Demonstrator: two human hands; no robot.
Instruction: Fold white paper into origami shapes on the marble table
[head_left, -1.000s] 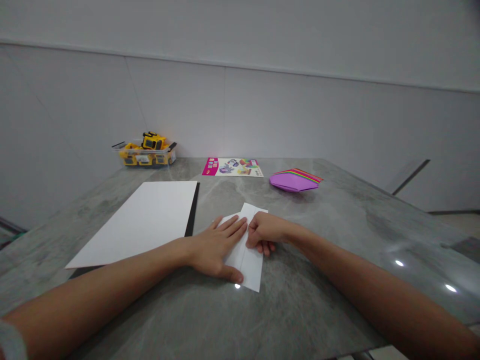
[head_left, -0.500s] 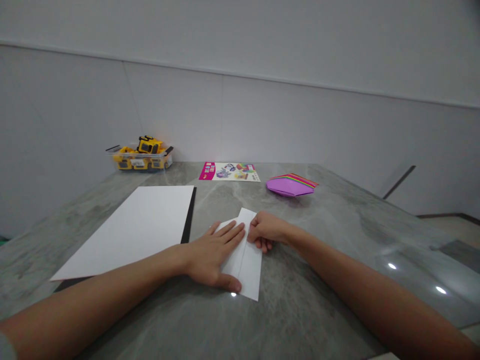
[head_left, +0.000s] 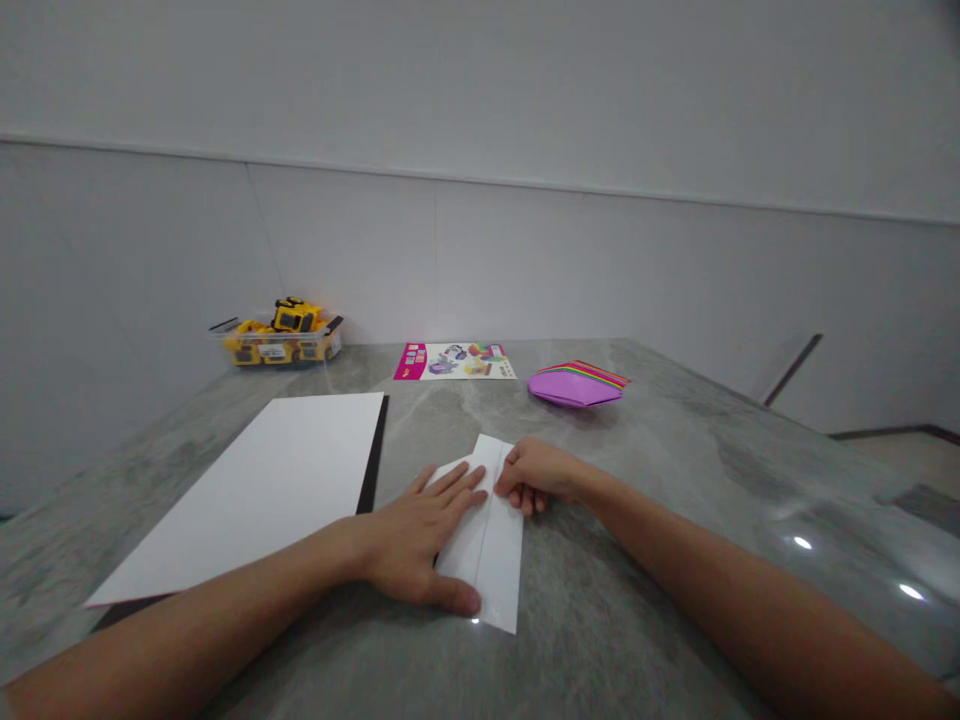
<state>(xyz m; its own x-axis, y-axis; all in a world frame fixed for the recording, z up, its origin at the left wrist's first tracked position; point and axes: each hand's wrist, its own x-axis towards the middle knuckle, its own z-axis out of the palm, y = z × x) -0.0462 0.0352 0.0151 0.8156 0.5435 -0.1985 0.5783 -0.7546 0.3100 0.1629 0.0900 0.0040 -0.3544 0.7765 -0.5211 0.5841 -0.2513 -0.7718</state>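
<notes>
A folded sheet of white paper (head_left: 498,560) lies on the grey tabletop in front of me, with a crease or flap edge running along its length. My left hand (head_left: 420,545) rests flat on its left side, fingers spread and thumb near the lower edge. On the upper right part of the paper, my right hand (head_left: 534,476) is closed, its thumb and curled index finger at the flap's edge. The fingertips hide part of that edge.
To the left lies a large white sheet (head_left: 262,490) over something dark. A clear plastic box (head_left: 281,350) of yellow toy vehicles stands at the back left. Further back are a printed booklet (head_left: 455,361) and a purple folded paper piece (head_left: 574,386) with coloured strips.
The whole view has shifted, so the table and the things on it appear slightly lower. Both hands keep nearly the same places on the paper.
</notes>
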